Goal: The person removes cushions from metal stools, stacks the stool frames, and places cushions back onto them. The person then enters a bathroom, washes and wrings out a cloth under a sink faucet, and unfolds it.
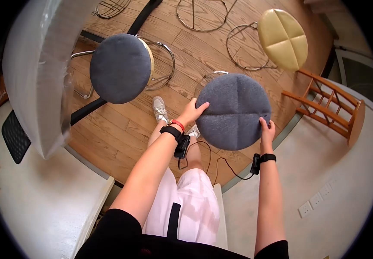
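- The room has a wood-plank floor (pixel 128 142), with pale walls closing in on both sides; stools stand spread about, seemingly to leave standing room between them.
- A bulky plastic-wrapped object (pixel 39 73) fills the upper left, its contents unclear.
- A wooden stool (pixel 356 123) stands near the right wall, probably kept out of the way there.
- The gray round seat (pixel 234 112) is in front of the person, between both hands; a metal ring showing past its edge is likely its base.
- A gray-topped stool (pixel 119 69) stands to the left, yellow showing along its rim.
- A yellow stool (pixel 283 39) stands farther off, its seat bare.
- The left hand (pixel 191 112) grips the rim, thumb on top, other fingers hidden.
- The right hand (pixel 267 129) pinches the opposite rim with bent fingers, presumably so the two sides balance.
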### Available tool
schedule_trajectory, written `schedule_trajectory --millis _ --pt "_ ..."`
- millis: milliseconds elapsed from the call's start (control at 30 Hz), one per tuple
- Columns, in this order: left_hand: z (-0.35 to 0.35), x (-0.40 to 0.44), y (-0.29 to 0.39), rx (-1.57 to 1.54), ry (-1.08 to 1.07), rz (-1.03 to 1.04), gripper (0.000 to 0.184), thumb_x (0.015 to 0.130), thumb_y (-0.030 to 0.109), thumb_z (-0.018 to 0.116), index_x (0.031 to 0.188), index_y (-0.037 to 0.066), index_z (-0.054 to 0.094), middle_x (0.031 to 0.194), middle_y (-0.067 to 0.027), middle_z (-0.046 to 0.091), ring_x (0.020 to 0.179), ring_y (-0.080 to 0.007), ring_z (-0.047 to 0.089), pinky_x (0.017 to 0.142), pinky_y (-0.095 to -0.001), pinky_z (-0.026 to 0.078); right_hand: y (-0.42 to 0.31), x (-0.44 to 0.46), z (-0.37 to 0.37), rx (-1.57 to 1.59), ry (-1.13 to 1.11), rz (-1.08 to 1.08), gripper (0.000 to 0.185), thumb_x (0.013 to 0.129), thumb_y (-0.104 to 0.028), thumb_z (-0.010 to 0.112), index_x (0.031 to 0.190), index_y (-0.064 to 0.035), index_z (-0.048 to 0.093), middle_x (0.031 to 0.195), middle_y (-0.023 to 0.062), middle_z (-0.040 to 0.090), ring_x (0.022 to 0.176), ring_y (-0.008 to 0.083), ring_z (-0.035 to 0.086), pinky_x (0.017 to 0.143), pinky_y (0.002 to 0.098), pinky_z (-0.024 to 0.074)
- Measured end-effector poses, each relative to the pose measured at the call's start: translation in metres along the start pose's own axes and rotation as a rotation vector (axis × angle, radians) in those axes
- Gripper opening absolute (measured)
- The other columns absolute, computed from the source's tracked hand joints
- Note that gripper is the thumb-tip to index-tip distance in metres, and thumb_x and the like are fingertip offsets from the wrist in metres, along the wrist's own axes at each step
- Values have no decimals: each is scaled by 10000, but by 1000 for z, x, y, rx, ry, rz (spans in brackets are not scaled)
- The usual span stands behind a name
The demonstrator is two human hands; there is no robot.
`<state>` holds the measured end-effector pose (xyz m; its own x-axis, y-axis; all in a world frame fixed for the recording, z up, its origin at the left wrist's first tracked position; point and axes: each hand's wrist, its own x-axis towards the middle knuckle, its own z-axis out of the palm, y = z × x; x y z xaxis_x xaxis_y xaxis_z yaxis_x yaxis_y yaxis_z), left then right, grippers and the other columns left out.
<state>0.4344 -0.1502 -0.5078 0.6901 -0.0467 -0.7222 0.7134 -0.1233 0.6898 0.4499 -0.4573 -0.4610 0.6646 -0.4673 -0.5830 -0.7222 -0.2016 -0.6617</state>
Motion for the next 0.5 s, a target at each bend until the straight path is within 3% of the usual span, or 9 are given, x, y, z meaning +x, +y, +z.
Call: schedule_trajectory --millis 200,333,400,433,467,500 --pt "9 22 -14 -9 46 -82 563 744 382 617 1065 -56 469 992 -185 568 915 -240 555 795 -317 427 38 29 7 2 -137 177 387 709 -254 684 979 -12 549 829 14 560 746 99 495 661 224 377" --pt "12 29 -11 -122 68 -48 531 729 337 641 1042 -58 473 961 -171 558 914 -248 543 804 -326 422 39 39 14 -64 -91 198 402 700 -294 673 966 -15 560 811 4 546 717 95 480 646 209 358" --pt "12 29 -17 176 99 -3 554 758 347 623 1100 -52 445 992 -166 536 906 -223 527 812 -310 415 30 37 10 -100 -150 317 432 694 -316 669 993 -23 565 806 6 546 716 93 468 643 206 347" --pt "13 25 -24 175 201 86 524 753 305 638 1094 -49 457 980 -171 536 859 -220 547 766 -299 438 34 44 7 -233 -144 306 499 689 -327 662 1054 -9 536 905 66 562 808 158 511 701 266 395" --pt "3 19 -32 170 201 83 524 753 305 638 1094 -49 457 980 -171 536 859 -220 547 766 -299 438 43 46 7 -239 -144 306 499 689 -326 662 1054 -9 536 905 66 562 808 158 511 701 266 395" --pt "-13 10 -33 120 257 70 471 742 285 643 1057 -29 489 926 -157 536 877 -237 539 770 -307 433 58 52 7 -458 -29 123 529 690 -317 657 1088 -1 511 981 101 545 885 204 508 758 310 397"
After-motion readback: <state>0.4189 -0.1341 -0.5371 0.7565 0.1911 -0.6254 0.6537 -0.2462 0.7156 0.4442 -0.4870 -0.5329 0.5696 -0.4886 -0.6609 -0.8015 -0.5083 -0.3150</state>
